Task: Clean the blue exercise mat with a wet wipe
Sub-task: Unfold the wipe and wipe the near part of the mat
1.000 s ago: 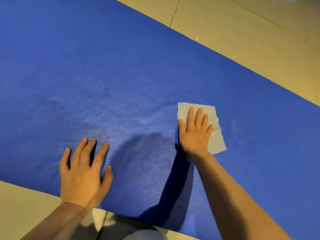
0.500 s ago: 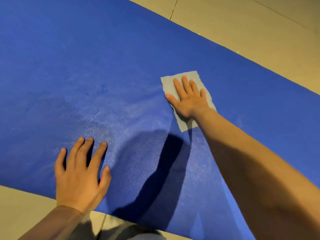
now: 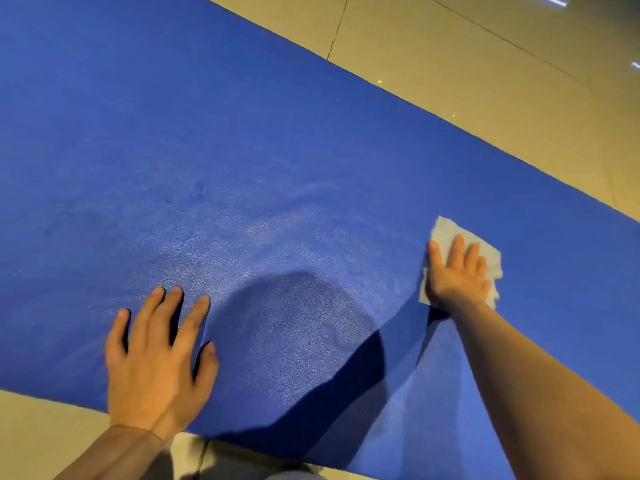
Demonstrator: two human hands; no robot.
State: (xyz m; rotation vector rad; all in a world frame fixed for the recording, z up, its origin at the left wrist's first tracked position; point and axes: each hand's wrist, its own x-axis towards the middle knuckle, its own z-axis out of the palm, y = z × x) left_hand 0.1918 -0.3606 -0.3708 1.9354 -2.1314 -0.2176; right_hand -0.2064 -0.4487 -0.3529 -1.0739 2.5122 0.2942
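Head camera looks steeply down, close above mat (image 3: 242, 150).

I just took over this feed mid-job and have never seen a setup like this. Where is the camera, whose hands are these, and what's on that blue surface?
There is no machine here. A person wears one wide-angle camera on the head, looking forward and down, so both bare hands are the wearer's own. The large blue textured exercise mat lies flat on a beige tiled floor. The left hand rests on the mat near its closest edge, fingers spread, holding nothing. The right hand presses with straight fingers on a crumpled pale grey wet wipe, which lies on the mat. A faint lighter sheen on the mat between the hands may be moisture from wiping. The dark patch is a shadow.
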